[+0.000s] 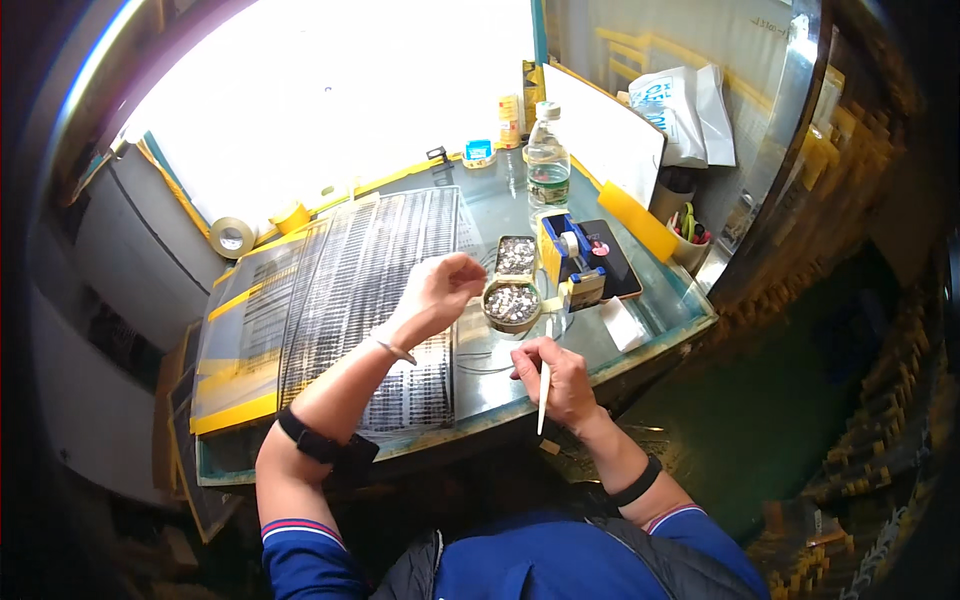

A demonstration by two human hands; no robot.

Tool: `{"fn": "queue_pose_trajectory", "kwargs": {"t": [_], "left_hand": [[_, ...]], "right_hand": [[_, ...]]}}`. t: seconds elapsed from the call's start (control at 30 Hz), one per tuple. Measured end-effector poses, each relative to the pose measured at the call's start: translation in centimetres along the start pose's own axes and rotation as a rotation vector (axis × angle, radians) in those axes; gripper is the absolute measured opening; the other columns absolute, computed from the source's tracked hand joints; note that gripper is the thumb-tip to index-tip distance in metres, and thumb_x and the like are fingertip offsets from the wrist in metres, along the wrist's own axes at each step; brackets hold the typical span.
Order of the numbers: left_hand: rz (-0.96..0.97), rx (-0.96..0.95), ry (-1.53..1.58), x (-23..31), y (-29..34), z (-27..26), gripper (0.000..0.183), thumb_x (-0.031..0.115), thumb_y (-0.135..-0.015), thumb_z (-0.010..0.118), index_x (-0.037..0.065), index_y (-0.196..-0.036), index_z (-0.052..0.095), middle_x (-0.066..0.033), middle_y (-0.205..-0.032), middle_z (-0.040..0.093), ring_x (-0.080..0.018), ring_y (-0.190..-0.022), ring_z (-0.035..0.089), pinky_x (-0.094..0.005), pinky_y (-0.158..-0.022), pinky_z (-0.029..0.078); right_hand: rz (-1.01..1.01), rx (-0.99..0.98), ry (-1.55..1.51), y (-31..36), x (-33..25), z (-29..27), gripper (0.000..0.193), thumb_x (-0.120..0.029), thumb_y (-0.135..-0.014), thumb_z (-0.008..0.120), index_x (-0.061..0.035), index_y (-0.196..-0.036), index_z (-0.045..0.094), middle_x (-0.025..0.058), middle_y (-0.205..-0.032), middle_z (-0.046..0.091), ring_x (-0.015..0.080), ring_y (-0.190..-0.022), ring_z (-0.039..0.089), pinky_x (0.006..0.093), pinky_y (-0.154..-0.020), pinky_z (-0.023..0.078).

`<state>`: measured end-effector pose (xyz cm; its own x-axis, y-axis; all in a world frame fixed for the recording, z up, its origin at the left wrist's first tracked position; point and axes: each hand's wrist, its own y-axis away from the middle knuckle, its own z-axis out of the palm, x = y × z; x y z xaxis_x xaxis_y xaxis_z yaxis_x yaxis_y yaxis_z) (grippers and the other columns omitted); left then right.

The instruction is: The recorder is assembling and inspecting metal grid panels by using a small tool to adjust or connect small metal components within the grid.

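- Head view: left hand (446,286) curled just beside the round tin (513,327); cannot tell if it pinches anything.
- Right hand (556,384) grips a white stick (543,402), likely leaving fingertips free.
- Tin on tabletop (492,392), presumably for short reach.

In the upper centre a clear bottle (547,165) is standing, at upper right a white bag (668,118) is sitting, and at left a tape roll (232,225) is resting.
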<state>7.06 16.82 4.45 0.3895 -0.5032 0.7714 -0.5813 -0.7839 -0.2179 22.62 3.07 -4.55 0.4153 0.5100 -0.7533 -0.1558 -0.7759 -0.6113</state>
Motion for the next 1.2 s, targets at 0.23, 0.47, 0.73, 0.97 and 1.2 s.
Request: {"fn": "queue_pose_trajectory", "kwargs": {"t": [0.23, 0.47, 0.73, 0.97, 1.2], "left_hand": [[-0.256, 0.456, -0.423, -8.2, 12.8, -12.7, 0.039, 0.028, -0.082, 0.073, -0.001, -0.107, 0.061, -0.0152, -0.095, 0.068, -0.0202, -0.084, 0.066, -0.0315, -0.078, 0.053], [-0.845, 0.676, -0.139, -11.8, 27.0, -16.8, 0.043, 0.038, -0.089, 0.066, 0.0, -0.104, 0.052, -0.0097, -0.081, 0.061, -0.0135, -0.064, 0.058, -0.0264, -0.049, 0.049], [-0.792, 0.316, 0.181, -9.0, 23.7, -15.0, 0.026, 0.03, -0.088, 0.068, 0.008, -0.077, 0.061, 0.004, -0.057, 0.052, -0.0033, -0.046, 0.043, -0.0217, -0.043, 0.034], [-0.46, 0.485, 0.525, -9.6, 25.5, -13.5, 0.023, 0.005, -0.094, 0.054, -0.003, -0.115, 0.053, -0.008, -0.099, 0.066, -0.0124, -0.081, 0.064, -0.0257, -0.072, 0.052], [-0.259, 0.701, 0.492, -8.4, 27.2, -12.0, 0.027, 0.003, -0.096, 0.05, -0.003, -0.122, 0.053, -0.0089, -0.103, 0.065, -0.0111, -0.083, 0.063, -0.0252, -0.072, 0.053]], "right_hand": [[0.014, -0.026, 0.095, -0.3, -1.1, -0.1, 0.012, -0.009, -0.079, 0.072, -0.0043, -0.083, 0.061, 0.0119, -0.072, 0.067, 0.0266, -0.066, 0.068, 0.0348, -0.06, 0.052], [-0.066, -0.188, 0.31, -0.5, -2.7, 2.2, 0.018, -0.024, -0.079, 0.073, -0.0102, -0.087, 0.064, 0.0081, -0.079, 0.067, 0.0259, -0.076, 0.063, 0.0385, -0.064, 0.05], [-0.116, -0.258, 0.254, 0.5, -2.6, 3.3, 0.03, -0.029, -0.082, 0.072, -0.0081, -0.101, 0.062, 0.0124, -0.077, 0.061, 0.031, -0.078, 0.059, 0.0414, -0.069, 0.047], [0.053, 0.08, 0.305, 0.3, -0.7, -2.6, 0.03, -0.025, -0.09, 0.064, -0.0035, -0.106, 0.05, 0.0152, -0.086, 0.054, 0.0365, -0.081, 0.056, 0.041, -0.069, 0.045], [-0.107, -0.026, 0.585, -0.9, 0.1, -3.4, 0.039, -0.023, -0.083, 0.071, -0.0061, -0.113, 0.053, 0.0156, -0.095, 0.052, 0.0354, -0.09, 0.054, 0.0423, -0.078, 0.045]]}}
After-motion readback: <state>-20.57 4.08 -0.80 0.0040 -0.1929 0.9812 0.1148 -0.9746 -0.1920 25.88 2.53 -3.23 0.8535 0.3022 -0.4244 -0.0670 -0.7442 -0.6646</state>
